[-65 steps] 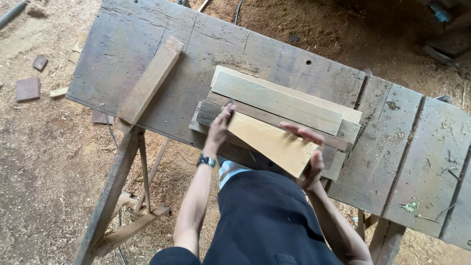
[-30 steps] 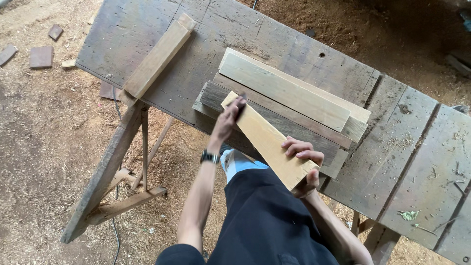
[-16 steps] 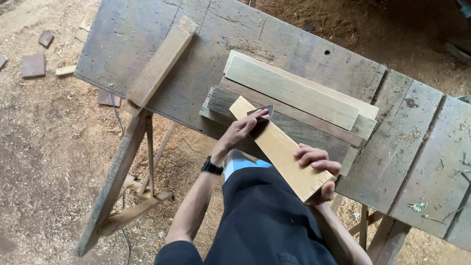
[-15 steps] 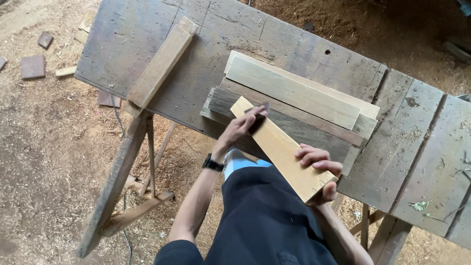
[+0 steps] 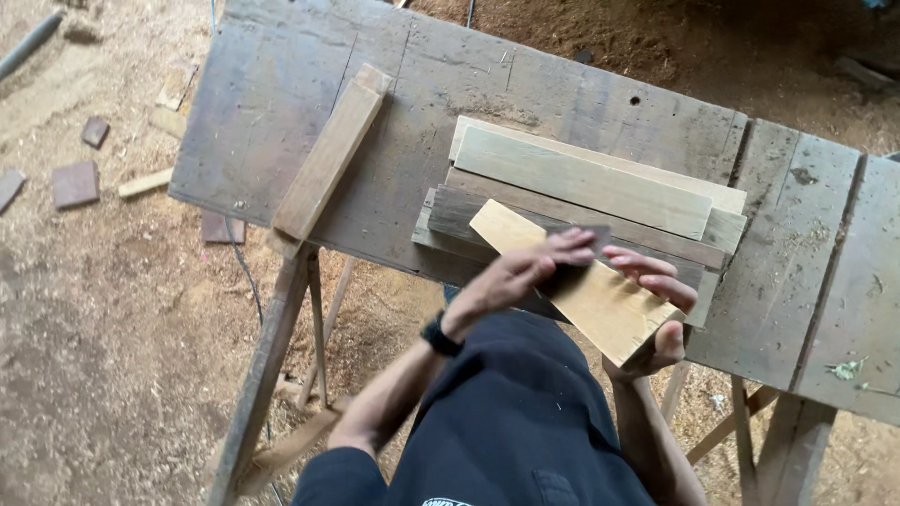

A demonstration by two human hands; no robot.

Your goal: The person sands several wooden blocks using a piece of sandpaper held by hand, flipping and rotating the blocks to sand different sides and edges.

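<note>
Soft, even daylight, no glare; only faint shadows under the boards on the desk [image 5: 581, 84]. Slight motion blur on the left hand [image 5: 520, 276]. Ground well beyond it looks softer, darker at the upper right.
</note>
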